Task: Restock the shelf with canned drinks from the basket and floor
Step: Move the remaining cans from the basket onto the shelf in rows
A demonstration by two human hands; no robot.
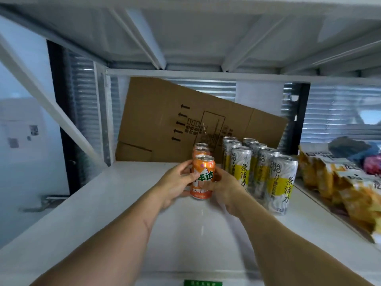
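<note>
An orange soda can (202,178) stands upright on the white shelf (115,203), at the front of a short row of orange cans (200,148). My left hand (177,182) grips its left side and my right hand (223,185) grips its right side, fingers curled round it. To the right, two rows of tall silver-and-yellow cans (266,172) stand close beside it. The basket and the floor are out of view.
A flattened cardboard box (165,120) leans against the shelf's back. Orange snack bags (340,186) lie on the neighbouring shelf at right. A white upper shelf (185,38) hangs overhead. A diagonal white brace (51,112) crosses the left side.
</note>
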